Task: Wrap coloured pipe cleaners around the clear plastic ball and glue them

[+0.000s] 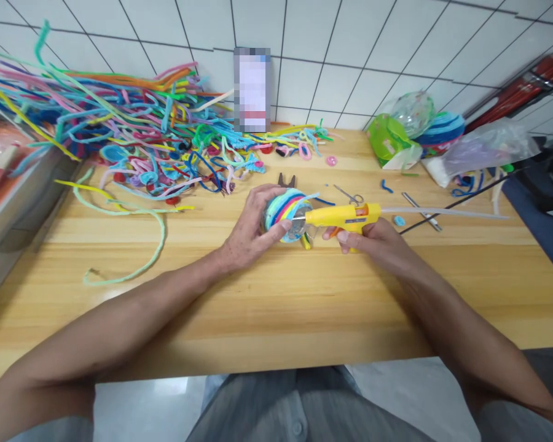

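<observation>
Wooden table [239, 325], fuzzy stems [138, 113] heaped far left; mid-table, the left hand [251, 230] clasps the ball [279, 205], seemingly steadying it for the glue gun [338, 214] clenched in the right hand [380, 240].

White, dark-jointed tiled wall [350, 37] along far side; pale wood-grained desk [267, 319] before it; glossy light grey floor [138, 414] beyond near edge, bright reflection [172, 385] at left
</observation>
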The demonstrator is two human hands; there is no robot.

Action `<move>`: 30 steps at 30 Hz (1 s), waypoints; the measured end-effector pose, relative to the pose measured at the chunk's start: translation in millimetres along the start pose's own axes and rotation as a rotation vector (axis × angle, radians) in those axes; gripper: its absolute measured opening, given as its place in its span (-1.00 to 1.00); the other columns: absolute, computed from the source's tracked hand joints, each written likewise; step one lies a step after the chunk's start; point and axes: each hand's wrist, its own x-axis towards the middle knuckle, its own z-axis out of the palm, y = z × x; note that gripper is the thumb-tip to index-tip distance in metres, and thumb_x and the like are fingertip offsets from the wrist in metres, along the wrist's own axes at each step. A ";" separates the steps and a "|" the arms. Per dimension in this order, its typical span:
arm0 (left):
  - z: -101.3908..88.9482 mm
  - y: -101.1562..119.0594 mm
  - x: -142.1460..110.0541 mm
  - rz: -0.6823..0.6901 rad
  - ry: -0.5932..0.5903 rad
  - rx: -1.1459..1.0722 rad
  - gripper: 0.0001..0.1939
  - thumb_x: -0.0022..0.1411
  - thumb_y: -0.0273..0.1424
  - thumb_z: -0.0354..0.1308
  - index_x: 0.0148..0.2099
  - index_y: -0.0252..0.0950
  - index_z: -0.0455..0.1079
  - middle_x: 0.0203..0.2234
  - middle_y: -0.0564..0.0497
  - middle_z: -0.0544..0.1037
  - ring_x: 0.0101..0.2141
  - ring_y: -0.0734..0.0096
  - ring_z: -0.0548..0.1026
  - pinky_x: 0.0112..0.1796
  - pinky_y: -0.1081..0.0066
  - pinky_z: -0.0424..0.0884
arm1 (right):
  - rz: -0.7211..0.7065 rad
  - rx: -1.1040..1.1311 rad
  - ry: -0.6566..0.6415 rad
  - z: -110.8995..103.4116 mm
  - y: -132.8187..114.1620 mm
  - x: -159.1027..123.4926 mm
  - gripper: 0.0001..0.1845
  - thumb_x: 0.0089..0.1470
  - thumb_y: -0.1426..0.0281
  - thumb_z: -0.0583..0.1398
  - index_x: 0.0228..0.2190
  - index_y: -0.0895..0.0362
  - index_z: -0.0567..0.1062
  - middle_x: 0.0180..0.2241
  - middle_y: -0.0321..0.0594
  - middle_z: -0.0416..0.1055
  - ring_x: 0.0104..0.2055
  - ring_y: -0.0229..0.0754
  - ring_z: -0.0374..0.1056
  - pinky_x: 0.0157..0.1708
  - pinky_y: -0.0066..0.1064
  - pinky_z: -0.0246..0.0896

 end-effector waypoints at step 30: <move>-3.5 1.9 0.2 -0.008 -0.024 -0.005 -0.47 0.61 -0.08 0.17 0.48 -0.05 0.23 0.35 -0.16 0.43 0.39 0.06 0.39 0.43 -0.03 0.37 | -0.083 -0.050 0.068 -1.3 10.3 0.2 -0.65 0.15 0.01 0.44 -0.34 0.03 0.68 -0.22 -0.14 0.70 -0.21 -0.03 0.54 -0.34 -0.27 0.45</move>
